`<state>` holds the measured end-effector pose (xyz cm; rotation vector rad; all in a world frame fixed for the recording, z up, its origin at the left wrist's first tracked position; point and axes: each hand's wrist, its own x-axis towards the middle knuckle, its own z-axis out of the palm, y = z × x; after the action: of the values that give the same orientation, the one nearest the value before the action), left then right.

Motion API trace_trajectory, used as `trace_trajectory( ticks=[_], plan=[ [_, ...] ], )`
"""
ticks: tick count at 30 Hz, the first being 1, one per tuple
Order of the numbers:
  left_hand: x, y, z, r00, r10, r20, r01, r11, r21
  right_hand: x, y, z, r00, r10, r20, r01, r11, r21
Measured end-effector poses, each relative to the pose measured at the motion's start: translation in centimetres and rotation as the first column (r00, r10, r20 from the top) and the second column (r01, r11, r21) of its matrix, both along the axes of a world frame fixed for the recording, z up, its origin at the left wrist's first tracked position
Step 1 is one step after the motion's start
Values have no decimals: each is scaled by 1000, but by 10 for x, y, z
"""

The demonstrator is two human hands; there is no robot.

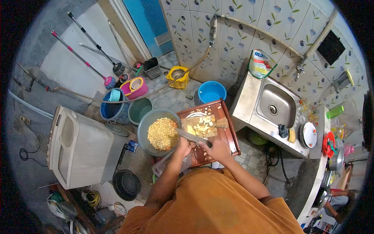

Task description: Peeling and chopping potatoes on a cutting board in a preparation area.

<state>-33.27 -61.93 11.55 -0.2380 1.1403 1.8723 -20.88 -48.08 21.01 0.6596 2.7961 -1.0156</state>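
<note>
My right hand (pixel 217 149) grips the dark handle of a kitchen knife (pixel 191 136), its broad blade pointing left to the rim of a grey plastic basin (pixel 141 137). Finely diced pale yellow food (pixel 162 134) is heaped in that basin. Beside the blade, at the basin's right edge, is my left hand (pixel 183 147) with curled fingers; whether it holds a piece is hidden. Larger pale slices (pixel 204 125) lie on a wooden cutting board (pixel 187 120) just beyond the knife. Under the board is a reddish-brown wooden table (pixel 201 156) scattered with scraps.
A steel sink (pixel 276 101) is at right, with stacked plates (pixel 309 134) by it. Beyond the table stand a blue basin (pixel 212 91) and a yellow bucket (pixel 184 80). A hose (pixel 152 94) crosses the background. Left is a washing machine (pixel 87 149); another person (pixel 339 201) is far right.
</note>
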Motion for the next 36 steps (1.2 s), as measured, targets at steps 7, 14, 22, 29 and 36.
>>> trace_trajectory(
  ticks=[7, 14, 22, 29, 36],
  plan=[
    [20, 36, 61, 955, 277, 104, -263, 956, -130, 8, -8, -2, 1000, -12, -13, 13, 993, 120],
    [8, 8, -6, 993, -29, 115, 17, 994, 106, 10, -4, 2, 999, -18, 39, 15, 997, 80],
    [23, 41, 3, 984, 102, 145, -96, 994, -50, 5, 4, -1, 998, -13, 61, 7, 996, 91],
    [24, 36, 4, 988, 5, 156, 6, 997, -76, 5, 12, -5, 997, 12, 80, -19, 996, 91],
    [33, 30, 7, 976, -109, 188, 73, 980, 187, -10, 36, -93, 966, -172, -191, 167, 985, -42]
  ],
)
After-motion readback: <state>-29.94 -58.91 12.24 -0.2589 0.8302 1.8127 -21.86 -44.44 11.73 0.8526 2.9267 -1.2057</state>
